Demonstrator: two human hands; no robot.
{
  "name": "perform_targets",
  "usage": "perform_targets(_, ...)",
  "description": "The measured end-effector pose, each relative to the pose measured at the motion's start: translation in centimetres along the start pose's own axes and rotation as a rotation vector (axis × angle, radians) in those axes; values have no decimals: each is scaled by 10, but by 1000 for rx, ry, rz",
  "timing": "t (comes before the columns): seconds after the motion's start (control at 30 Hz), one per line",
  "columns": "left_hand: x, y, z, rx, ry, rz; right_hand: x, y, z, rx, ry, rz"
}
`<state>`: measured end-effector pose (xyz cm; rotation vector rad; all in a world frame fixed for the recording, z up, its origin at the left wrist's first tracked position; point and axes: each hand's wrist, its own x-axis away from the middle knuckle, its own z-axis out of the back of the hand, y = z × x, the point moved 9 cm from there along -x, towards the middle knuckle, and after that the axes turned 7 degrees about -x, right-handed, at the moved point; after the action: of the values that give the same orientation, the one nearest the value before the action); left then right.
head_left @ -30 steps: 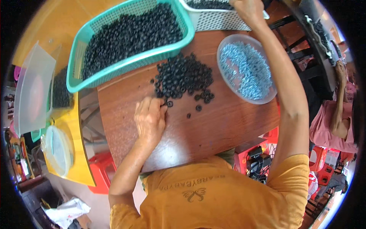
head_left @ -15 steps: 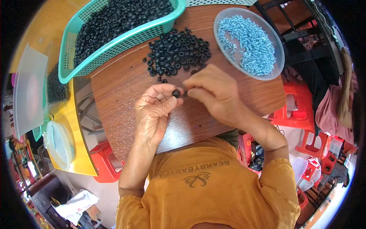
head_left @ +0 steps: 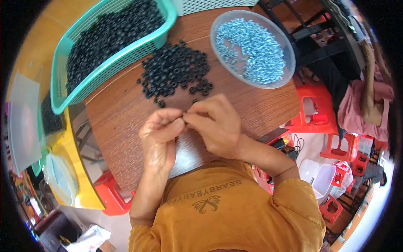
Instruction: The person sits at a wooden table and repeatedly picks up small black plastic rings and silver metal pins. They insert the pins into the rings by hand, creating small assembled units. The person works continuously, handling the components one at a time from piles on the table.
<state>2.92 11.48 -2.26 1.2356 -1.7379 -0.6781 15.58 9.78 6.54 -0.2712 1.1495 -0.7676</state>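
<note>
My left hand [head_left: 161, 134] and my right hand [head_left: 216, 126] meet fingertip to fingertip above the brown wooden table [head_left: 119, 138]. Both are closed in a pinch. The small round black piece seen at my left fingertips a moment ago is now mostly hidden there; whatever my right fingers pinch is too small to make out. Just beyond them lies a loose pile of small black round pieces with holes [head_left: 172, 69], a few strays at its near edge. A clear round tray [head_left: 289, 67] to the right holds many tiny shiny bluish metal parts [head_left: 262, 52].
A green perforated basket [head_left: 110, 67] full of similar black pieces stands at the far left. Beside the table is a yellow surface [head_left: 86, 185] with clear plastic containers. Red stools [head_left: 312, 122] stand on the floor to the right, and another red stool [head_left: 111, 195] at the left.
My right fingertips have come in against my left ones, covering the black piece. The table and everything on it have shifted leftward in view.
</note>
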Motion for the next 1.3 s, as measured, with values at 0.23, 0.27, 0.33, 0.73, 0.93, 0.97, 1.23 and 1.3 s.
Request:
perform_targets(0.23, 5, -8, -12, 95, -5, 10, 2, 2, 6, 1, 61, -66)
perform_targets(0.27, 4, -6, -13, 92, -11, -2, 2, 3, 6, -1, 49, -76)
perform_targets(0.33, 2, -10, -6, 47, 33, 2, 0, 3, 8, 37, -4, -61)
perform_targets(0.73, 4, -13, -4, -44, 20, -8, -37, 118, 85, 565, -241, -182)
perform_targets(0.93, 4, -16, -1, -37, 10, -18, -36, 133, 59, 649, -387, -216)
perform_targets(0.97, 4, -16, 0, -37, 12, -12, -38, 132, 62, 656, -356, -198)
perform_targets(1.23, 3, -16, -1, -35, 25, -6, -39, 138, 79, 712, -390, -149)
perform_targets(1.3, 3, -16, 0, -35, 18, -7, -39, 138, 76, 707, -398, -138)
